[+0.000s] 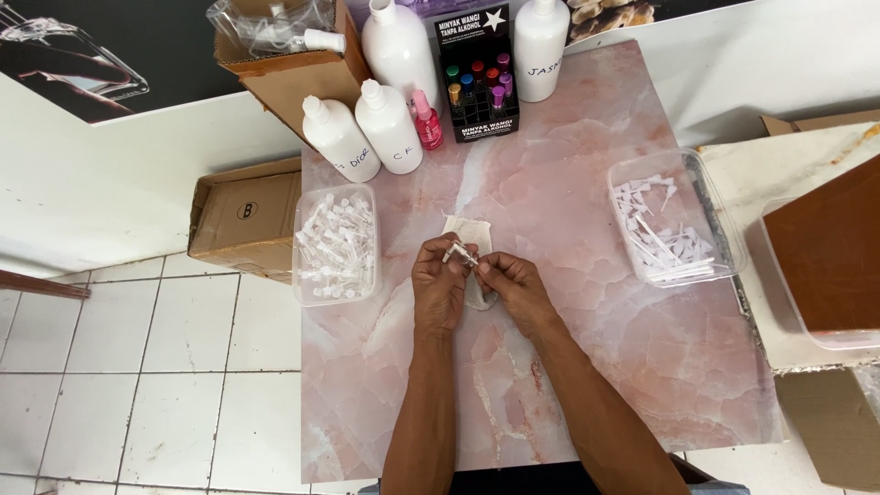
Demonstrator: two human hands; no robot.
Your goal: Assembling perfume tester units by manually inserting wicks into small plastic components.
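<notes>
At frame centre, your left hand (pixel 438 282) and right hand (pixel 513 286) pinch a small clear plastic vial (pixel 461 256) between fingertips, above a cream cloth (pixel 469 233).

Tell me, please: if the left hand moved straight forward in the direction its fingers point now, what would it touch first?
The left hand points up the table, slightly right. Past the small vial it pinches, it would probably first meet the white cloth, then, farther on, the black display box of small coloured bottles. Height is unclear.
</notes>
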